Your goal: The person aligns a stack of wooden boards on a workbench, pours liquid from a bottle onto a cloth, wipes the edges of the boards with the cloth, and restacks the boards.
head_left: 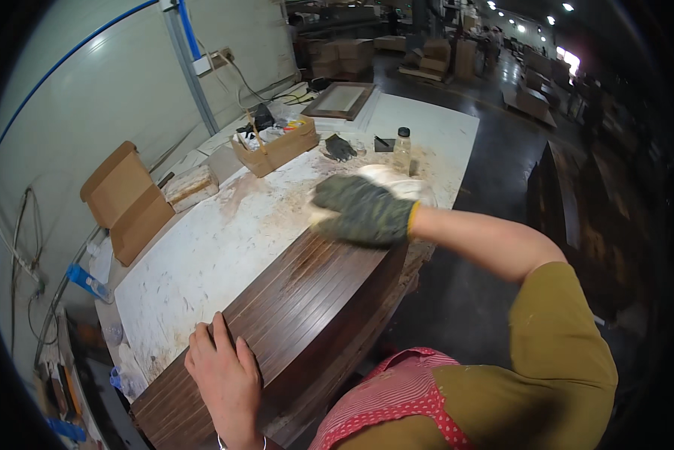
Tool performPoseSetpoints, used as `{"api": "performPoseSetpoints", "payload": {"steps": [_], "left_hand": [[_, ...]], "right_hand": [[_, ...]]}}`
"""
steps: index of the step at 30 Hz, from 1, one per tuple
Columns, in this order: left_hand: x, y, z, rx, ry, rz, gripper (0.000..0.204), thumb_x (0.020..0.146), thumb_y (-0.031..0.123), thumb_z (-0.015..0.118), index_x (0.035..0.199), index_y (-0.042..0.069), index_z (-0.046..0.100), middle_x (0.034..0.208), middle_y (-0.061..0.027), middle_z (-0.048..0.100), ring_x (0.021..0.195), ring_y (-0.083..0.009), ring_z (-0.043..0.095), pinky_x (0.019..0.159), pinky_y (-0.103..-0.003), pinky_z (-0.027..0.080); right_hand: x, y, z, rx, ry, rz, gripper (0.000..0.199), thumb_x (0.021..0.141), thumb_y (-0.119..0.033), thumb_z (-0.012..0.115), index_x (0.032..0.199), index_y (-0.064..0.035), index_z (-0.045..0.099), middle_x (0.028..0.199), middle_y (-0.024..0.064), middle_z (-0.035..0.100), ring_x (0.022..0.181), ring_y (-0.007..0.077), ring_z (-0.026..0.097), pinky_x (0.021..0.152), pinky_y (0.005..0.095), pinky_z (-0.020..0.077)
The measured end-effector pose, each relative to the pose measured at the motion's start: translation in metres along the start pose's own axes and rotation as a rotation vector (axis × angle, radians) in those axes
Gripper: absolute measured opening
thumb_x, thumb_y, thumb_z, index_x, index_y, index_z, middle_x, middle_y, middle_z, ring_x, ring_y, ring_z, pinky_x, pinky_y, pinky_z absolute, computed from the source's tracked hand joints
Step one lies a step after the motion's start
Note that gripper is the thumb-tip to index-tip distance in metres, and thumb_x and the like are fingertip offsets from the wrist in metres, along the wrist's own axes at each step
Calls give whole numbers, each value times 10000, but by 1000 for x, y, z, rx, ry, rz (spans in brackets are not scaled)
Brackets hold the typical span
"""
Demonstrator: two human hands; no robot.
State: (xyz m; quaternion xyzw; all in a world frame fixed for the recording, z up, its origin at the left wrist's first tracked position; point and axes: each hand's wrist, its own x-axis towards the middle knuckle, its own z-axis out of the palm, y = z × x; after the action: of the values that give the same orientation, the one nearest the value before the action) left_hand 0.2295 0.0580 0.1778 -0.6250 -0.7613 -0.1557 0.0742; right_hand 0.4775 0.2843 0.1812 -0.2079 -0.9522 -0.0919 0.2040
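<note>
A dark brown wooden panel with grooved lines (292, 289) lies lengthwise along the near side of the white-topped table. My bare left hand (227, 367) rests flat on its near end, fingers spread a little. Over the far end, my right hand (363, 210) wears a dark green patterned glove with a yellow cuff and is slightly blurred. Its fingers press a pale cloth (321, 215) onto the wood, mostly hidden under the glove. A darker, uneven patch of wood shows beside it. Just behind the glove lies a crumpled white cloth (389, 178).
Beyond my right hand stand a capped bottle (402, 150) and a dark glove (340, 148). A cardboard box of supplies (277, 146), an opened carton (127, 199) and a framed panel (341, 100) sit along the wall side. Dark boards (577, 202) stand across the aisle.
</note>
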Motion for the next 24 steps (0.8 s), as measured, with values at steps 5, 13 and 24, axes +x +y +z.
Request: {"api": "performPoseSetpoints", "payload": {"steps": [5,13,24], "left_hand": [[7,7,5,28,31,44,448,885,172,503,1284,-29,471,1213,-241,477,1160,-359,447,987,-460,320],[-1,-1,3,21,19,29,438,889,169,497,1279,-29,476,1210,-231,485,1150,-349,456,980,-458,327],[-4,-8,6,34,28,35,441,891,183,499,1284,-16,481,1213,-233,493,1151,-356,460,974,-466,338]], "right_hand": [[21,-79,9,163,300,-301,246,811,-237,536,909,-16,582,959,214,589,905,346,587,795,450,478],[-17,12,5,16,163,-163,360,814,-274,585,1091,-44,583,1129,283,535,1113,394,519,974,479,398],[41,-52,19,299,118,-199,335,862,-332,508,937,-22,609,959,209,619,927,417,576,839,475,451]]}}
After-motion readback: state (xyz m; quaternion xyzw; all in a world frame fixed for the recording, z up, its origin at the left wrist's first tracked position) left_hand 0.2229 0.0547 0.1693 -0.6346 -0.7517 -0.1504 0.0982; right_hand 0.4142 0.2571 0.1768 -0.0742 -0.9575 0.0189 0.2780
